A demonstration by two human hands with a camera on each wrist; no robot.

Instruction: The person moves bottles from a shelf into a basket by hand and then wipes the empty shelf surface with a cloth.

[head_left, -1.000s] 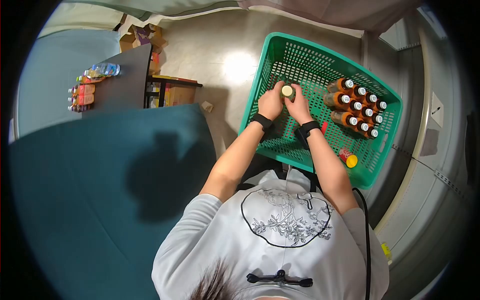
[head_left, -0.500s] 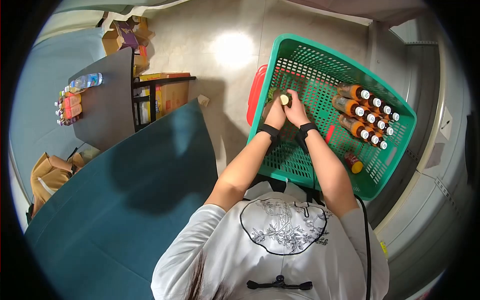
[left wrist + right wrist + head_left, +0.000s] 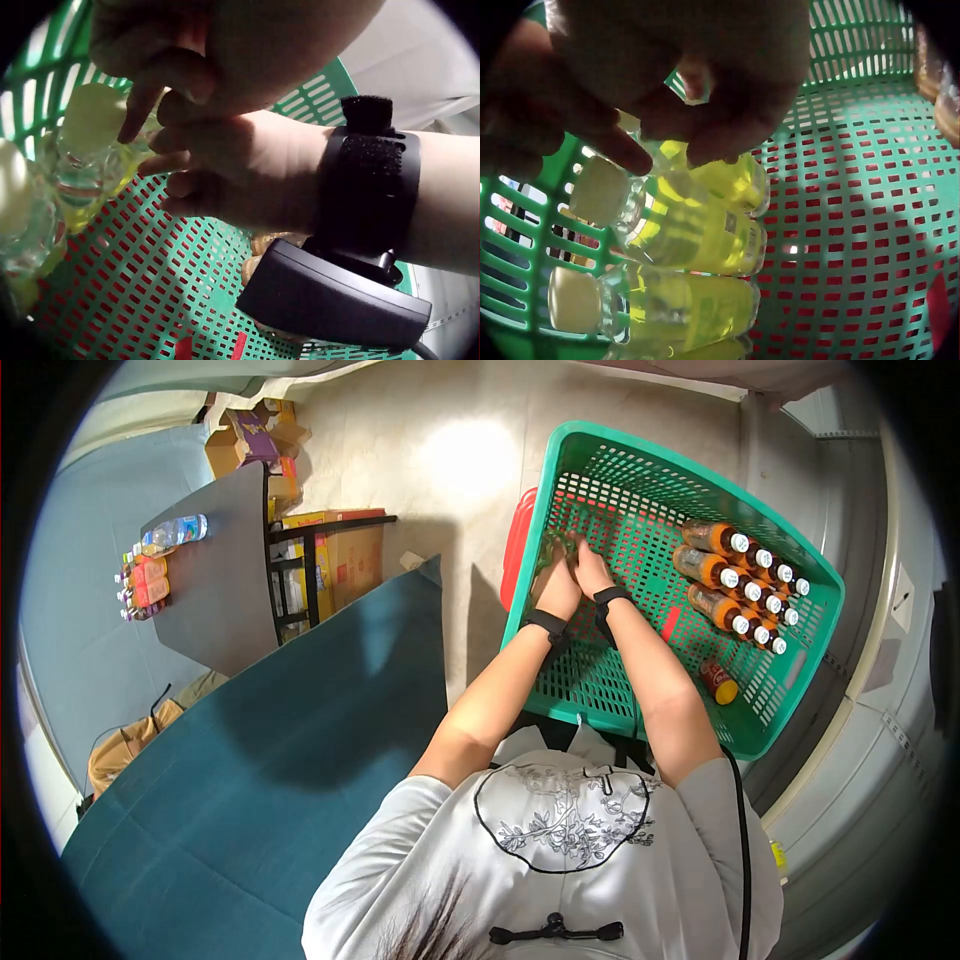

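**Grip.** Both hands close on one yellow bottle point(image 3: 690, 229), which lies on its side in the green basket point(image 3: 640, 510) against the far part of its left wall. The right hand point(image 3: 592, 572) arches over the bottle's body, its fingers curled and their tips pressed on the clear plastic. The left hand point(image 3: 556, 582) sits just left of it, also curled, with one finger point(image 3: 142, 109) set on the neck under the pale cap point(image 3: 600, 191). Whether either thumb reaches beneath the bottle cannot be told.

**Neighbours.** A second yellow bottle point(image 3: 682, 311) lies alongside the first, touching it and parallel, with its cap toward the same wall. A third point(image 3: 739, 180) shows on the other side, partly under the right fingers.

**Basket.** Well apart across the mesh floor, orange bottles point(image 3: 745, 585) with white caps lie packed in rows at the right wall. A red bottle with a yellow cap point(image 3: 719, 681) lies alone by the near right corner.

**Surroundings.** A red container point(image 3: 514, 550) shows under the basket's left edge. A teal surface point(image 3: 250, 760) fills the near left. Farther left, a dark table point(image 3: 220, 580) carries a small cluster of bottles point(image 3: 145, 575). Cardboard boxes point(image 3: 345, 555) stand beside the table on the pale floor point(image 3: 440, 470).
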